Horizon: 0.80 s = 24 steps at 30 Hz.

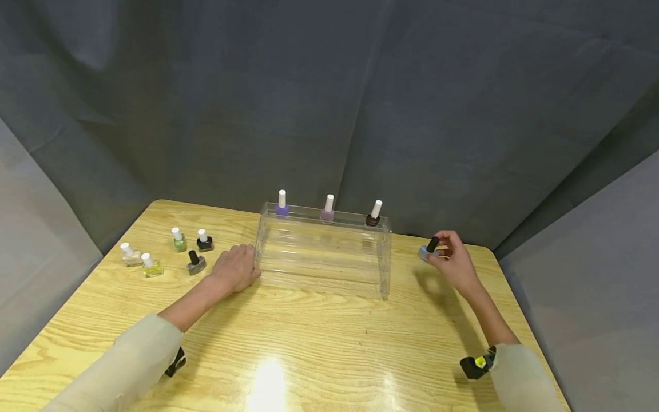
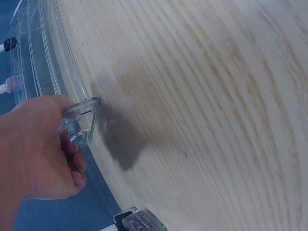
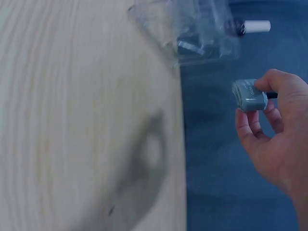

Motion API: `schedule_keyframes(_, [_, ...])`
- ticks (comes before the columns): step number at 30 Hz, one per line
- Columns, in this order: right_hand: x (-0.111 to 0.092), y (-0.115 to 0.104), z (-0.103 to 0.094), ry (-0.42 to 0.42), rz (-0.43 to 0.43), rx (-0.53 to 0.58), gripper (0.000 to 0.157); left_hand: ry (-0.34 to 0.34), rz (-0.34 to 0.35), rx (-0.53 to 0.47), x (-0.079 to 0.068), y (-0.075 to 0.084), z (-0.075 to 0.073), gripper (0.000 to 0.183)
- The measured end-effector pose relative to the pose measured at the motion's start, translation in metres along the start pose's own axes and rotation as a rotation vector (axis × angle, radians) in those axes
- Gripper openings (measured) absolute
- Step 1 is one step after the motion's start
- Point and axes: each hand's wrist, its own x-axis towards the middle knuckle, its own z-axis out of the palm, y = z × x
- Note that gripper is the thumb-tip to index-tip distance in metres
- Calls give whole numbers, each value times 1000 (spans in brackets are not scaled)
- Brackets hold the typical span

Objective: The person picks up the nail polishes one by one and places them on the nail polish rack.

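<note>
My right hand (image 1: 456, 264) pinches a grey-blue nail polish bottle (image 3: 250, 95) with a black cap, raised over the table to the right of a clear acrylic rack (image 1: 321, 272). Fingers and thumb surround the bottle, hiding most of its cap in the right wrist view. On the rack's left end, my left hand (image 1: 238, 268) grips the clear side panel (image 2: 83, 109), its fingers curled at the outer side. Along the rack's top tier stand three white-capped polishes: a violet one (image 1: 282, 209), a mauve one (image 1: 327, 215) and a dark one (image 1: 373, 219).
Left of the rack, several polish bottles stand on the wooden table (image 1: 309, 343): a pale one (image 1: 133, 259), a yellow one (image 1: 153, 268), a green one (image 1: 180, 242), a black one (image 1: 205, 244) and a black-capped grey one (image 1: 197, 266). A dark curtain (image 1: 257, 114) hangs behind.
</note>
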Motion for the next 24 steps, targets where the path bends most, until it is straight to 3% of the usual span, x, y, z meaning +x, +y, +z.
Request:
schedule_keyframes(9, [13, -55, 22, -103, -80, 34, 42, -4, -3, 4, 0, 1, -2, 30])
schedule_keyframes(17, [21, -116, 46, -160, -93, 20, 41, 3, 4, 2, -1, 0, -2, 30])
schedule_keyframes(24, [44, -113, 78, -198, -109, 78, 46, 7, 7, 9, 0, 0, 0, 31])
